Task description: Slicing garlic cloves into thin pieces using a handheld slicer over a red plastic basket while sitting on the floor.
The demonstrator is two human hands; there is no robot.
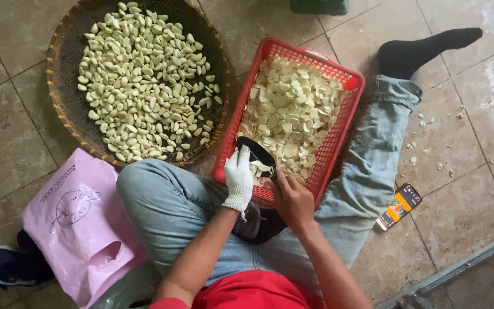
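Red basket (pixel 347 80) holds sliced garlic (pixel 290 109); gloved left hand (pixel 239 178) pinches a clove (pixel 257 167), right hand (pixel 293 200) grips a knife (pixel 257 151).

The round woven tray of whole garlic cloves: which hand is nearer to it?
Left. The gloved left hand is at the red basket's near-left corner, just right of the woven tray. The bare right hand sits farther right, below the basket's near edge.

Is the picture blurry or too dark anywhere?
Head view: soft, even daylight, no glare; the garlic cloves and red basket look sharp; faint shadow under the round tray; the gloved left hand and bare right hand are slightly soft.
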